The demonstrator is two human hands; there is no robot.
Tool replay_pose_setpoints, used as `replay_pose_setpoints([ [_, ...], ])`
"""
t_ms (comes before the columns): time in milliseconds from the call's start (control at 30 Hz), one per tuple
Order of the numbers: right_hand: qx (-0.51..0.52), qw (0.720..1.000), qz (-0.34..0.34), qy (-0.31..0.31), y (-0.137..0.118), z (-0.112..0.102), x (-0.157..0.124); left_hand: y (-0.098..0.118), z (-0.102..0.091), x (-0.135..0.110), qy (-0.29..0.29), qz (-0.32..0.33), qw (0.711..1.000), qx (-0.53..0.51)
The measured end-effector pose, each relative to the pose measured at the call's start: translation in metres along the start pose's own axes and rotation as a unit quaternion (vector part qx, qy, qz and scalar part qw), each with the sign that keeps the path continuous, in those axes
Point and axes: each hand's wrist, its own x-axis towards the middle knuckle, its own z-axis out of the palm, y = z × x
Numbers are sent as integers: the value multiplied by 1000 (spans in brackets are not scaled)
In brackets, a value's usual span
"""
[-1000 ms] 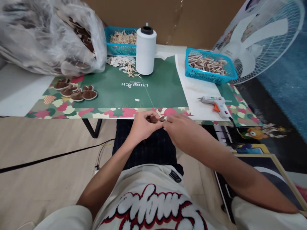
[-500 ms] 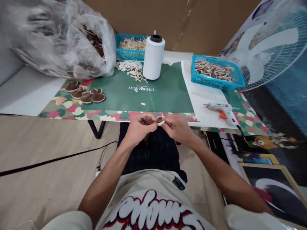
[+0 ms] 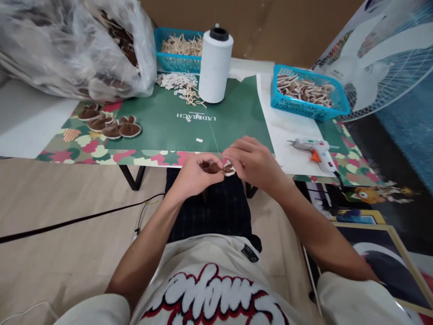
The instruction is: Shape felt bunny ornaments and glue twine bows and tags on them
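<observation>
My left hand (image 3: 198, 176) is closed around a small brown plush piece with white edging (image 3: 229, 170), whose loop-like ears stick out to the right past my fingertips. My right hand (image 3: 253, 163) is closed just above those ears, fingertips pinching a thin white thread (image 3: 213, 133). That thread runs back over the table to a large white thread cone (image 3: 216, 67), standing upright. Both hands are in front of the table edge, above my lap. Finished-looking brown plush pieces with ears (image 3: 130, 128) lie in a cluster at the table's left.
Behind them bulges a clear plastic bag (image 3: 145, 58) of brown pieces. One blue basket (image 3: 179, 62) holds cream cord loops; another blue basket (image 3: 304, 106) holds brown-and-white pieces. White tags (image 3: 176, 81) lie near the cone. A glue gun (image 3: 314, 151) and a fan (image 3: 365, 67) are right.
My right hand has lifted off the ears and turned over, its fingertips now at the thread. My left hand keeps the plush piece. The whole view has shifted slightly.
</observation>
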Motion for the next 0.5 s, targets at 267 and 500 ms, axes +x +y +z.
replay_pose_setpoints([
  [267, 165, 982, 90, -3, 7, 22, -19, 3, 2, 3, 41, 23, 997, -64],
  [500, 95, 992, 77, 6, -41, 12, -41, -10, 14, 5, 95, 12, 995, -25],
])
